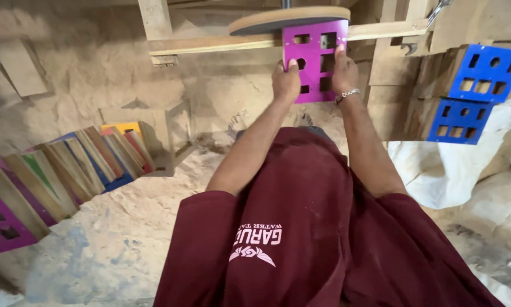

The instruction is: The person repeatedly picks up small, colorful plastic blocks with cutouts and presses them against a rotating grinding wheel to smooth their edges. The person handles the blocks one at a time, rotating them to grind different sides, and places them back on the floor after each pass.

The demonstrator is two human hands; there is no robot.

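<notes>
Both hands — left hand [286,81], right hand [344,73] — grasp the purple flat wooden board with square cut-outs [314,59] (edge against the round sanding disc [289,19]).

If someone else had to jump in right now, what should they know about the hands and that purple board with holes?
Left hand: grips the left edge of the purple board.
Right hand: grips its right edge.
The board is held upright with its top edge against the round disc of the wooden frame.
Done: cannot tell how much of the edge is finished.
Left: two blue boards lean at the right; a row of coloured boards stands on the dusty floor at the left.
</notes>
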